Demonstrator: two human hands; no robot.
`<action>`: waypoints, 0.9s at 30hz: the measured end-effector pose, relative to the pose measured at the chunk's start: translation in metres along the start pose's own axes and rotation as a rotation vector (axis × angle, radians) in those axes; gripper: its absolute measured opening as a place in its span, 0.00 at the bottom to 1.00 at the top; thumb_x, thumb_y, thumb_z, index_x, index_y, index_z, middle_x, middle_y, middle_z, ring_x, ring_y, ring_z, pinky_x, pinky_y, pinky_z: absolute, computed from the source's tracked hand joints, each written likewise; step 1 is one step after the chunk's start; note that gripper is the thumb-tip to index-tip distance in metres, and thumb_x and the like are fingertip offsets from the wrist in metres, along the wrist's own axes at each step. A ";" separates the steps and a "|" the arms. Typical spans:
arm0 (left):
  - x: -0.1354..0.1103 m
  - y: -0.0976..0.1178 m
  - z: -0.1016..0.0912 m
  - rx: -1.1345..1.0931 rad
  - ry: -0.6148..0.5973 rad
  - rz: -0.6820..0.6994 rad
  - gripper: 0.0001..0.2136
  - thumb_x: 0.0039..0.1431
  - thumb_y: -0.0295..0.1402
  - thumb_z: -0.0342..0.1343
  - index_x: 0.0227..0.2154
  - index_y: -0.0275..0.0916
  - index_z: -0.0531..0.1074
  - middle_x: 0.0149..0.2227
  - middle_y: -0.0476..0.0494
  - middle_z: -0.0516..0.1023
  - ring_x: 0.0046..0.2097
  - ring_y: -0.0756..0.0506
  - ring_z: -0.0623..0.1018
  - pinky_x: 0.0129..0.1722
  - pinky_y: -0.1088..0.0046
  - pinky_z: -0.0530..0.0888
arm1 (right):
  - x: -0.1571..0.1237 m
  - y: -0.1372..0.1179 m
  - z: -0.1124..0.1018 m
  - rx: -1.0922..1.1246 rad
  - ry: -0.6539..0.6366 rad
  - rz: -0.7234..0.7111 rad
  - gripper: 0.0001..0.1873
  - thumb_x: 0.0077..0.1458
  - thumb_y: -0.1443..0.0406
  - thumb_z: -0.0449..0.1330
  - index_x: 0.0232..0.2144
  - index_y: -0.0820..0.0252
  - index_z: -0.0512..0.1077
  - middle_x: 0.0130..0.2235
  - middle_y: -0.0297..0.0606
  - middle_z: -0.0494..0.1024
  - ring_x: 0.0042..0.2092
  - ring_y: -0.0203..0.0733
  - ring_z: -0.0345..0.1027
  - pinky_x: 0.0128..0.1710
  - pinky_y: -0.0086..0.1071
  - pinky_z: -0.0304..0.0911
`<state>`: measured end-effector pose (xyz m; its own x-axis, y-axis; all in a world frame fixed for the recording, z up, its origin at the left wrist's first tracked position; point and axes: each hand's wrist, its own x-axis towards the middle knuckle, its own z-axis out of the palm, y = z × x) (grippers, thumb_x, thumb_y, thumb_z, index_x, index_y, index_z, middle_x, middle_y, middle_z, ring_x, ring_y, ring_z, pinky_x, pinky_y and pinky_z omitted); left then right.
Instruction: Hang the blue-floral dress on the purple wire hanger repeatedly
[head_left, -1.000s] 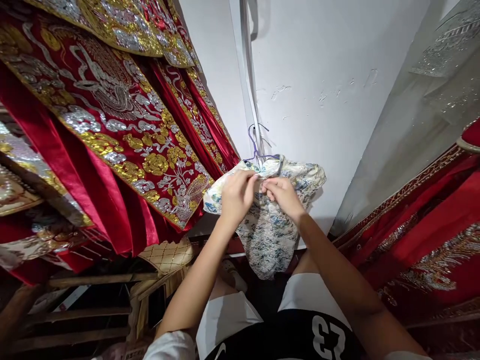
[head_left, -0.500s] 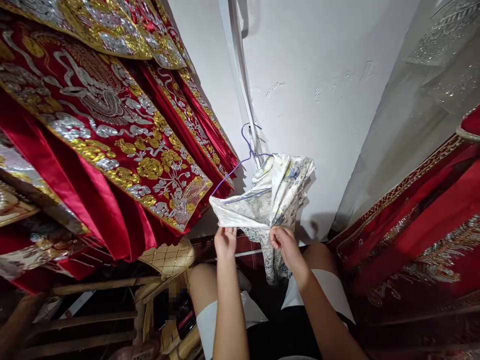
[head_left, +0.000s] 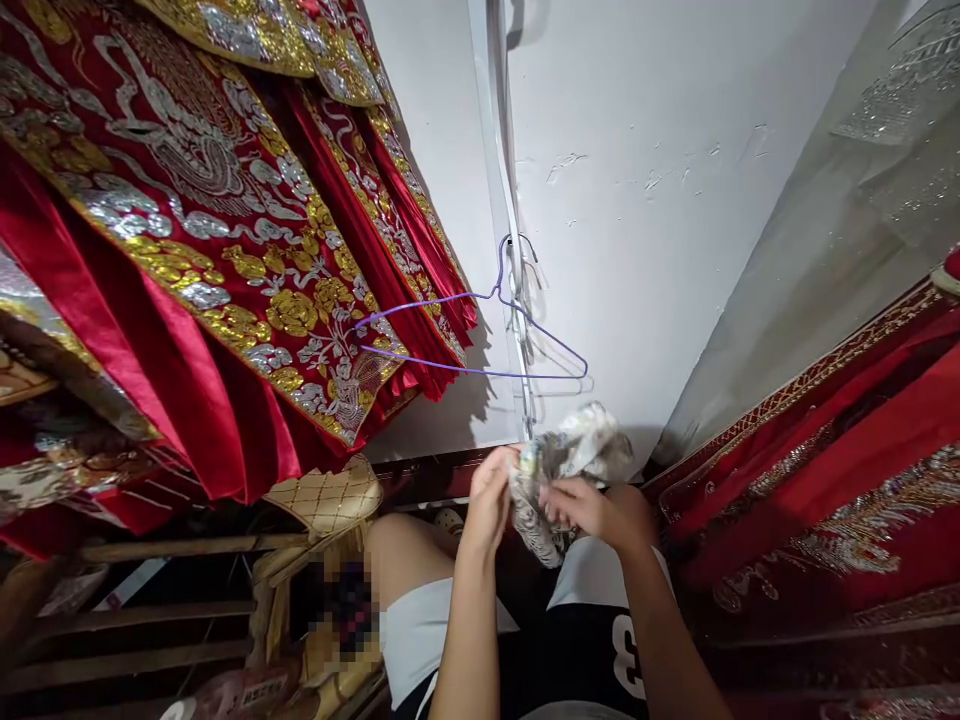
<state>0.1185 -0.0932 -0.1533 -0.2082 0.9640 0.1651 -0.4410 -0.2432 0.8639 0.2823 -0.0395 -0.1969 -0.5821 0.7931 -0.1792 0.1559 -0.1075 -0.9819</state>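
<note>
white wall (head_left: 637, 120) backs a purple hanger (head_left: 499, 374). fingers of left hand (head_left: 489, 502) and right hand (head_left: 591, 510) appear pinched on the blurred floral garment (head_left: 594, 445) below the hanger; a loose grip could drop the garment.

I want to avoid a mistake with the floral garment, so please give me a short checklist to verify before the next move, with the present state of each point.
1. Floral garment off the purple hanger: ok, the two are apart.
2. Hanger hanging up: ok, its hook is at the white strip.
3. Left hand and right hand both on the garment: ok.
4. Garment spread smooth: not ok, it is bunched up.
5. Garment right side out: cannot tell, folds and blur hide it.
</note>
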 end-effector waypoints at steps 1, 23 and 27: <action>-0.005 0.002 0.009 0.078 -0.092 0.005 0.14 0.59 0.44 0.62 0.27 0.38 0.72 0.40 0.41 0.79 0.41 0.43 0.77 0.43 0.70 0.71 | 0.000 -0.003 0.000 0.047 0.108 -0.040 0.20 0.52 0.46 0.62 0.25 0.56 0.77 0.26 0.39 0.78 0.29 0.43 0.69 0.29 0.34 0.63; 0.001 0.050 -0.041 1.070 -0.726 -0.107 0.28 0.67 0.56 0.43 0.20 0.39 0.63 0.22 0.51 0.64 0.26 0.49 0.61 0.28 0.72 0.60 | -0.009 -0.151 -0.043 -0.420 -0.405 -0.370 0.06 0.50 0.70 0.61 0.25 0.59 0.78 0.26 0.32 0.77 0.27 0.37 0.66 0.28 0.29 0.58; 0.005 0.080 -0.061 1.328 -0.527 -0.041 0.22 0.62 0.51 0.54 0.20 0.41 0.67 0.20 0.50 0.66 0.23 0.48 0.63 0.28 0.72 0.59 | 0.035 -0.154 -0.058 -0.501 0.139 -0.512 0.26 0.48 0.72 0.58 0.50 0.55 0.78 0.30 0.32 0.77 0.30 0.39 0.66 0.32 0.30 0.59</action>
<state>0.0287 -0.1144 -0.1128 0.2568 0.9660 0.0300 0.7524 -0.2193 0.6211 0.2843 0.0399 -0.0488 -0.5783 0.7430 0.3369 0.2575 0.5580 -0.7889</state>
